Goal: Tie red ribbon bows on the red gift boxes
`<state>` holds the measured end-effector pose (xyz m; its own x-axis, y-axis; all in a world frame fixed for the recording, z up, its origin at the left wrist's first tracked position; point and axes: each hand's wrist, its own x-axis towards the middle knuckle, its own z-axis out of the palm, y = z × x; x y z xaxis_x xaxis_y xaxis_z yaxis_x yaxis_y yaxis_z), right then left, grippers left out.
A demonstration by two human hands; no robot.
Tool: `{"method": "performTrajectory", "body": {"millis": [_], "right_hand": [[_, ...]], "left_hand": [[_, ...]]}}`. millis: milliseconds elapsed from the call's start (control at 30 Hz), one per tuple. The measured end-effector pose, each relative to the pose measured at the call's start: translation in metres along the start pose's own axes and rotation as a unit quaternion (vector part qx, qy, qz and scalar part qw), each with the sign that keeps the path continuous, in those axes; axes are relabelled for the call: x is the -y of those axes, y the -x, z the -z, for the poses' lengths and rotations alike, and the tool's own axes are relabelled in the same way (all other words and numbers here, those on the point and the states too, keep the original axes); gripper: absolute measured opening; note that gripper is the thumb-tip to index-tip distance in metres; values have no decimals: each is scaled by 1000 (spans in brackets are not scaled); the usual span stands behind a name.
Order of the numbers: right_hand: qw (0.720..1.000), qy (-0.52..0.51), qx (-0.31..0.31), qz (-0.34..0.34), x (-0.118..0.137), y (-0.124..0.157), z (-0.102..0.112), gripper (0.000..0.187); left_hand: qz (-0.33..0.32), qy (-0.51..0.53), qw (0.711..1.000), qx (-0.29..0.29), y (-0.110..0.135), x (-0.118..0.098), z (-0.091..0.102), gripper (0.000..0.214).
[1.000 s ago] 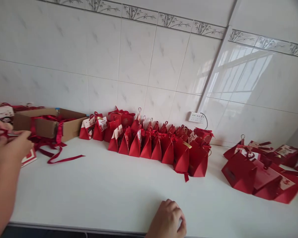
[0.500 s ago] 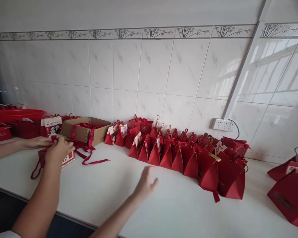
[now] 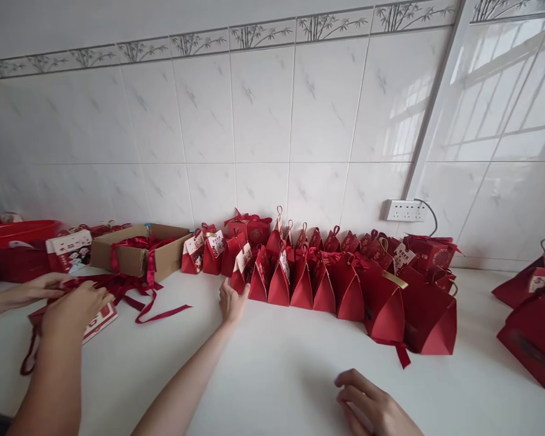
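Observation:
My left hand (image 3: 231,301) reaches across the white counter (image 3: 277,369) to the left end of a row of red triangular gift boxes (image 3: 327,284). Its fingers are stretched out against the front box (image 3: 241,272), which carries a white tag. My right hand (image 3: 372,407) rests on the counter near the front edge, fingers loosely spread and bent, with nothing in it.
At the left, a co-worker's two hands (image 3: 68,306) handle dark red ribbon (image 3: 154,303) over a flat printed card (image 3: 100,318). Behind them stand a cardboard box (image 3: 136,254) of ribbons and a red tub (image 3: 18,233). More red boxes (image 3: 533,330) lie at the right. A wall socket (image 3: 404,210) sits above the row.
The view has swung left and down. My left hand has moved forward from mid-counter to the left end of the row. My right hand has come into view at the bottom right.

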<state>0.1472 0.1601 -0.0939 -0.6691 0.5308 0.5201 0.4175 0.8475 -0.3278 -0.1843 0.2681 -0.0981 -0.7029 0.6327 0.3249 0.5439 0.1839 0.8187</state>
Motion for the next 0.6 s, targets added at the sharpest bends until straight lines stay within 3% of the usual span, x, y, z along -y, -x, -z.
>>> {"method": "performTrajectory", "body": {"millis": [133,300,467,600], "right_hand": [[997,-29,-15,-68,-1,-8,-19,21],[992,-58,-32,-111,-3,-6,-13,19],[990,-69,-59,-105,0,-4,-9,18],[982,-78,-118,-125,0,-3,-9,21]], "left_hand": [[17,-4,1000,-6,-12,-5,-3,55],[53,36,998,-19,-18,-9,4,42],[45,129,981,-134,-9,-19,34,50],[-33,197,961,-191,19,-31,56,54]]}}
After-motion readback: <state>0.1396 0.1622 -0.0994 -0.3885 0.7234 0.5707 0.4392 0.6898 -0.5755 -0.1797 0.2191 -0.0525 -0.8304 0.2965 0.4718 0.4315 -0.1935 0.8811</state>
